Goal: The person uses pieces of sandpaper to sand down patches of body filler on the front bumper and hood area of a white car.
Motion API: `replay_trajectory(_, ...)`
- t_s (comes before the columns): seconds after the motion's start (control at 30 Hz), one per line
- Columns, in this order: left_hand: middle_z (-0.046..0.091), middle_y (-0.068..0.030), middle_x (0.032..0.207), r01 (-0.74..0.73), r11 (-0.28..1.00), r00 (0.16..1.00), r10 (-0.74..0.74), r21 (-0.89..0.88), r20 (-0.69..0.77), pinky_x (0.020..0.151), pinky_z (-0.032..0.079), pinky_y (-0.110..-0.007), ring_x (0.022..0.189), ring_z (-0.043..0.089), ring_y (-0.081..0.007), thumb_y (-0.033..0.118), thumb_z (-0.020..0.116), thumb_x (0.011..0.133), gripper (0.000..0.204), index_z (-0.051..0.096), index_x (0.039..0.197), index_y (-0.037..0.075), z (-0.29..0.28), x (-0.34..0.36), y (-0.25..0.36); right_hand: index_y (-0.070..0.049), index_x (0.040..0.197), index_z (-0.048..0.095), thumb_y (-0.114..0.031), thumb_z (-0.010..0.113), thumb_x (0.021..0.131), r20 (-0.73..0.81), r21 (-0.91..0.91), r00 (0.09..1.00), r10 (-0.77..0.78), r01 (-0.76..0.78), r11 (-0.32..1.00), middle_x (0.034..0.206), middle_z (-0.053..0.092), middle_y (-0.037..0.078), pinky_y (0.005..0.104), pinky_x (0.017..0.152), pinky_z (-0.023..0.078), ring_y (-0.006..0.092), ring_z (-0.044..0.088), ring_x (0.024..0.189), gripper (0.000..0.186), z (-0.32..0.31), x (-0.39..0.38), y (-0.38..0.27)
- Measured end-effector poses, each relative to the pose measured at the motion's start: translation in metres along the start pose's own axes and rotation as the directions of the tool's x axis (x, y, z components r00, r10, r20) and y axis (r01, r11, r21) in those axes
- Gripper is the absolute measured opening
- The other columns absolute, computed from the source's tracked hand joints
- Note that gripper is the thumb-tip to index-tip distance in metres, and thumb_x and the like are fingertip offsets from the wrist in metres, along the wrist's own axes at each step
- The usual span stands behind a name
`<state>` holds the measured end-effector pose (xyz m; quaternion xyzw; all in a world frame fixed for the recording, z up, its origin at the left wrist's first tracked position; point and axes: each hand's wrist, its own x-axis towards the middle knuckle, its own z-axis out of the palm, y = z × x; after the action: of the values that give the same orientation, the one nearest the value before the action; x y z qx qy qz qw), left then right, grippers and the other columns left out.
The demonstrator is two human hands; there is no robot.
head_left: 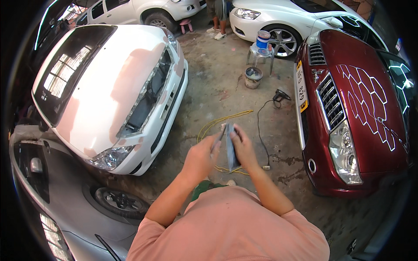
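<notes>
In front of my chest, both hands are raised close together. My right hand (244, 150) grips a flat grey-blue sheet (230, 152), seen nearly edge-on, with the thumb pressed on its upper part. What it is made of I cannot make out. My left hand (199, 157), closed, pinches a thin grey strip (220, 134) beside the sheet's upper end. A small pale bit shows at the strip's tip, and a narrow gap separates the strip from the sheet.
A white car (104, 82) with pinkish patches stands left, a dark red car (348, 100) right. A yellow cord (213, 123) and a black heat gun (281, 95) lie on the floor. Beyond are a bucket (253, 82), a stool (264, 53) with a blue-and-white can, and a person (217, 13).
</notes>
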<state>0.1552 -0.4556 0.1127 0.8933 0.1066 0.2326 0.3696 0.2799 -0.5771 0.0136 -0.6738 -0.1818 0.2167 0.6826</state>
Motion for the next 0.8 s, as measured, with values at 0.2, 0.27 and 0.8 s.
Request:
replay_trajectory(0.2, 0.07, -0.0184, 0.116, -0.049, 0.99, 0.996, 0.039, 0.132, 0.082, 0.093, 0.052, -0.043, 0.11, 0.065, -0.0373, 0.002, 0.062, 0.09, 0.032, 0.066, 0.122, 0.002, -0.014, 0.023, -0.026, 0.006, 0.145, 0.046, -0.015, 0.068, 0.094, -0.106, -0.018, 0.993, -0.049, 0.048, 0.999, 0.144, 0.055, 0.02, 0.0364, 0.111, 0.039, 0.0268, 0.052, 0.132, 0.06, -0.028, -0.039, 0.028)
replay_trajectory(0.27, 0.07, -0.0173, 0.117, -0.208, 0.949, 0.977, 0.189, 0.237, 0.099, 0.093, 0.052, -0.043, 0.112, 0.064, -0.0365, -0.001, 0.062, 0.084, 0.036, 0.068, 0.12, 0.002, -0.017, 0.025, -0.041, 0.006, 0.143, 0.048, -0.011, 0.068, 0.092, -0.115, 0.158, 0.993, 0.039, -0.02, 0.987, 0.137, 0.06, 0.018, 0.0354, 0.107, 0.043, 0.0242, 0.055, 0.126, 0.057, -0.053, -0.04, 0.01)
replay_trajectory(0.8, 0.07, -0.0139, 0.122, -0.28, 0.946, 0.951, 0.25, 0.163, 0.184, 0.095, 0.052, -0.041, 0.115, 0.065, -0.033, -0.013, 0.064, 0.075, 0.054, 0.064, 0.126, 0.003, -0.036, -0.006, -0.031, -0.003, 0.105, 0.069, -0.007, 0.063, 0.093, 0.02, -0.702, 0.854, -0.52, 0.382, 0.601, 0.107, 0.072, 0.009, 0.0374, 0.08, 0.052, 0.0269, 0.064, 0.09, 0.014, -0.06, -0.02, -0.03)
